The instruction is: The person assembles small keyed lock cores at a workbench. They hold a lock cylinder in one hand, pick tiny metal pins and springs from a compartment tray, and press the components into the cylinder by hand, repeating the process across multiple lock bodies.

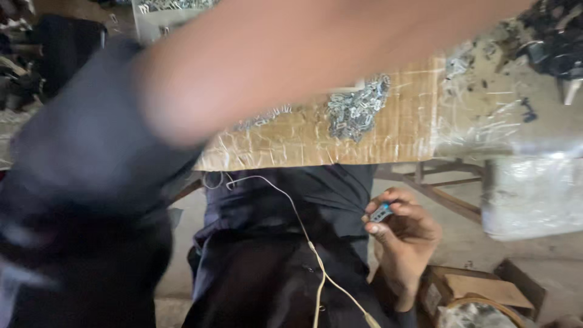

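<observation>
A dim workshop is seen from above, with a concrete floor below and a tabletop covered in taped brown cardboard and clear plastic sheeting. At the left, the view is filled by a dark sleeve, from which a blurred bare forearm is stretched up and to the right across the top of the frame; the left hand itself lies beyond the frame edge, so its grip is not seen. Under the forearm, a heap of small grey metal parts is spread on the cardboard, with a thinner scatter just to its left. Below the tabletop edge, dark clothing is crossed by a thin white cable. Further right, the right hand is held beneath the tabletop, near the waist, its grip closed on a small grey-and-blue part pinched between thumb and fingertips. A wooden frame is seen behind the hand. At the lower right, a brown cardboard box rests on the floor. At the upper right, a dark pile of scrap lies on the plastic sheeting.
</observation>
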